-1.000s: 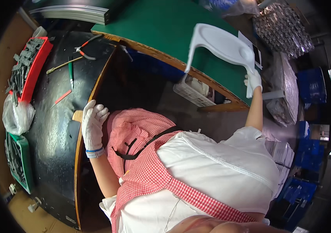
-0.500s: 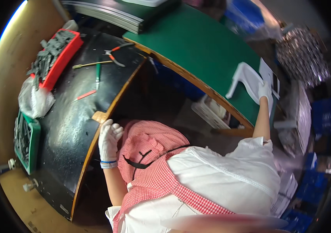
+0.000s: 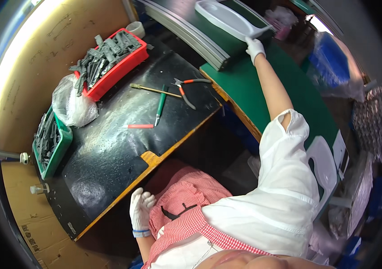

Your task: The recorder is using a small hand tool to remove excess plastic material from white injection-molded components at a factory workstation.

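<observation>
Two white-gloved hands: the right hand (image 3: 254, 46) grips the corner of a smooth white plastic tray (image 3: 225, 19) on the far green mat (image 3: 262, 85), while the left hand (image 3: 140, 210) rests loosely spread above the lap, beside the black bench's wooden edge (image 3: 150, 158).

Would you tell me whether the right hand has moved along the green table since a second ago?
Yes. The right hand left the near edge of the green table for the white tray at its far end.

Right hand (image 3: 255, 45) on white tray (image 3: 227, 19)
</observation>
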The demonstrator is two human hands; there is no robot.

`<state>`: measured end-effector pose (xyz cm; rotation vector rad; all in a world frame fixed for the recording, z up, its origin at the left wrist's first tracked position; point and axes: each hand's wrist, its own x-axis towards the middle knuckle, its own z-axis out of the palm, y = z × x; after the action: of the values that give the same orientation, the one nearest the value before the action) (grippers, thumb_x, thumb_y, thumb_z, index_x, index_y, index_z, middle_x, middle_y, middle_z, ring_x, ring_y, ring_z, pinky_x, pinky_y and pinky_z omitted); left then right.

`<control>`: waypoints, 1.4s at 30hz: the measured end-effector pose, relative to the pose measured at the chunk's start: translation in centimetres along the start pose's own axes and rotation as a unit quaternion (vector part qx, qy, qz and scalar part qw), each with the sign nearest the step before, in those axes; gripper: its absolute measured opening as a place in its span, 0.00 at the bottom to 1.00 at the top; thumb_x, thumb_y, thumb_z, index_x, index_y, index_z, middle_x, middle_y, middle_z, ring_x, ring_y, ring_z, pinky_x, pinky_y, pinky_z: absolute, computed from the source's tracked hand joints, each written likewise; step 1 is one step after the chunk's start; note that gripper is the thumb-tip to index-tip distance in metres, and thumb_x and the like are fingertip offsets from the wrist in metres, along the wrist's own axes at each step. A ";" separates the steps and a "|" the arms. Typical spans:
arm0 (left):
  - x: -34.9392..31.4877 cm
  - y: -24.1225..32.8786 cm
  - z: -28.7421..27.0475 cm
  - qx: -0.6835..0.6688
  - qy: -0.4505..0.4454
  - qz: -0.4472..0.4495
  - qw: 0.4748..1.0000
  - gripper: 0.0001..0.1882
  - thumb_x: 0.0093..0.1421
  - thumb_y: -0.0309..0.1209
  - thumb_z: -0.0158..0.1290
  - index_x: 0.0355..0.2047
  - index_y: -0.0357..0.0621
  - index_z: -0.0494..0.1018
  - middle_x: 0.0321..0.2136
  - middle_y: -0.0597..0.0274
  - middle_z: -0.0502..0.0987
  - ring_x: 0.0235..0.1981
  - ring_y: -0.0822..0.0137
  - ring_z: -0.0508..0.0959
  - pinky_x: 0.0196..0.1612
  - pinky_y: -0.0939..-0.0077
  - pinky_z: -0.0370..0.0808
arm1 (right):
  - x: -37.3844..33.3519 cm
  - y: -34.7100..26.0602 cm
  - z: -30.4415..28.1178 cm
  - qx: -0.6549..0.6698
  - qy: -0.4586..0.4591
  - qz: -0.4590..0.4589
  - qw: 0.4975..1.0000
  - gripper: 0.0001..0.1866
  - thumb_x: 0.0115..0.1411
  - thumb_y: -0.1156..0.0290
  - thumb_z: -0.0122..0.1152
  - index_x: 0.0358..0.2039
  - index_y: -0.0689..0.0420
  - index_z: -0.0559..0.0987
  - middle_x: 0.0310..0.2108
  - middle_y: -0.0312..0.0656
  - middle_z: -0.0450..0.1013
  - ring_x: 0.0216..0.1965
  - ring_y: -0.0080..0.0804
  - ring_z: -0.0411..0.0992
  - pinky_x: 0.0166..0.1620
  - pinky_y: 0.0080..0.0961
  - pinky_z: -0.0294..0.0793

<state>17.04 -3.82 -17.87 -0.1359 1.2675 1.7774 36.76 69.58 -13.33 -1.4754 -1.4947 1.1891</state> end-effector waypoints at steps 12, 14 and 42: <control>-2.3 -0.1 -2.0 0.032 0.087 0.030 0.995 0.19 0.66 0.33 0.52 0.54 0.39 0.67 0.36 0.56 0.78 0.33 0.65 0.80 0.40 0.73 0.79 | -0.5 -8.8 7.0 0.535 0.050 0.110 0.836 0.21 0.60 0.77 0.56 0.54 0.63 0.67 0.50 0.56 0.66 0.48 0.56 0.71 0.44 0.53 0.84; -1.4 0.8 -1.0 0.067 0.067 0.039 0.995 0.17 0.66 0.33 0.52 0.53 0.42 0.68 0.36 0.56 0.78 0.34 0.64 0.80 0.39 0.72 0.78 | -8.5 -11.3 7.9 0.428 0.010 -0.029 0.903 0.23 0.58 0.81 0.53 0.55 0.66 0.64 0.51 0.56 0.66 0.50 0.56 0.71 0.45 0.53 0.84; 4.9 2.5 -0.4 -0.404 0.078 0.173 0.895 0.18 0.66 0.30 0.52 0.54 0.37 0.67 0.50 0.50 0.76 0.52 0.51 0.76 0.59 0.41 0.72 | -27.3 -0.2 16.4 -0.601 -0.191 -0.201 0.750 0.23 0.61 0.67 0.52 0.56 0.55 0.65 0.48 0.57 0.75 0.48 0.54 0.76 0.49 0.44 0.76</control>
<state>12.32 -1.34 -19.04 -0.5566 0.5912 2.5652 23.83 40.48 -15.31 -1.4643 -2.9891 0.1166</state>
